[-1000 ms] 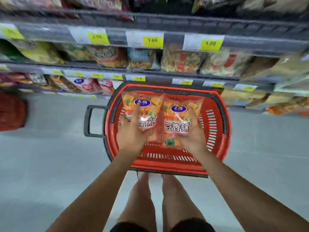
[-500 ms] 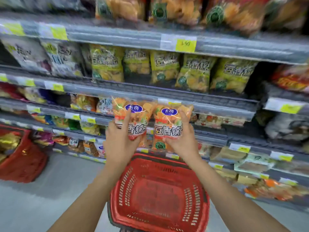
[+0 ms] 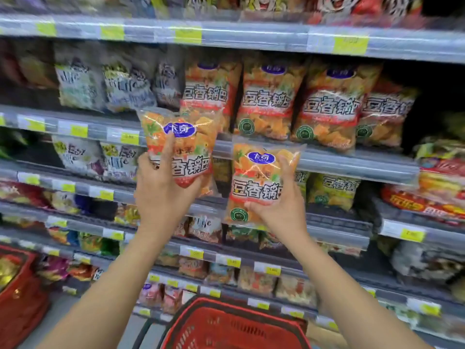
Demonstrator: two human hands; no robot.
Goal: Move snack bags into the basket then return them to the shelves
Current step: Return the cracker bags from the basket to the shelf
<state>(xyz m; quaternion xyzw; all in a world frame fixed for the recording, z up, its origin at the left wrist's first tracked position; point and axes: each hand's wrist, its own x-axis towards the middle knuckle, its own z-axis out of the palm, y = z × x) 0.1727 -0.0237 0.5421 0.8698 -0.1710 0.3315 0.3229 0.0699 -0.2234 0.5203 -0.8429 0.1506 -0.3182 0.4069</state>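
Two snack bags (image 3: 254,172): left hand (image 3: 158,195) grips one, right hand (image 3: 283,210) one.

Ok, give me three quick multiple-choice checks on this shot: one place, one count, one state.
1. Where is the slotted red basket? A on a shelf; B bottom centre of view; C on the left forearm.
2. How many snack bags are held? A one; B two; C three.
3. The left hand is: A hanging empty; B touching a price tag; C gripping a bag.
B: its rim meets the frame's bottom edge. B: one in each hand. C: its thumb and fingers clamp the higher one.
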